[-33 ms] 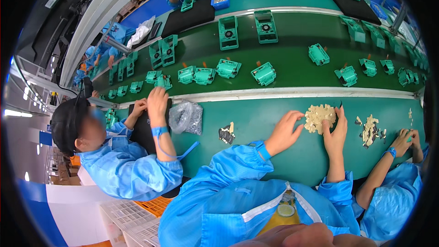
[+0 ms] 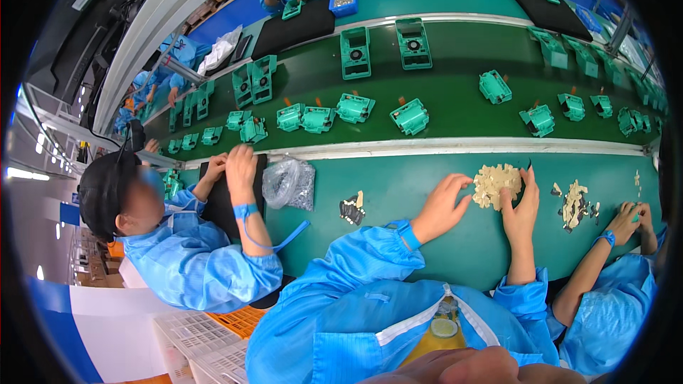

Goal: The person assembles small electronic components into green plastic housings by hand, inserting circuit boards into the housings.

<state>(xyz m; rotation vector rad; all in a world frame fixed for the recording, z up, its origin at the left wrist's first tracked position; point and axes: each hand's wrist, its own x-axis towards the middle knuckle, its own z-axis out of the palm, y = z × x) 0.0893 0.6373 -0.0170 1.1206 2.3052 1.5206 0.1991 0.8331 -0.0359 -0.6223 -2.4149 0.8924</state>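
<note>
A heap of small cream-coloured pieces [image 2: 491,186] lies on the green worktop in front of me. My left hand [image 2: 442,208] is at the heap's left edge, fingers stretched and apart, with nothing seen in it. On the right side, my right hand [image 2: 522,206] curves round the heap, its thumb lying over the pieces and its fingers spread along the edge. Something small and dark shows at a fingertip of that hand; I cannot make out what it is. A blue wrist strap [image 2: 409,235] circles my left wrist.
Small piles of cream and black pieces lie left [image 2: 352,208] and right [image 2: 573,206]. A clear bag of small parts [image 2: 290,183] sits further left. Co-workers sit on both sides, their arms close by. Beyond a metal rail [image 2: 398,146], green housings [image 2: 410,116] stand on a green belt.
The left co-worker's raised hand has dropped slightly. My own hands and the heap look unchanged.
</note>
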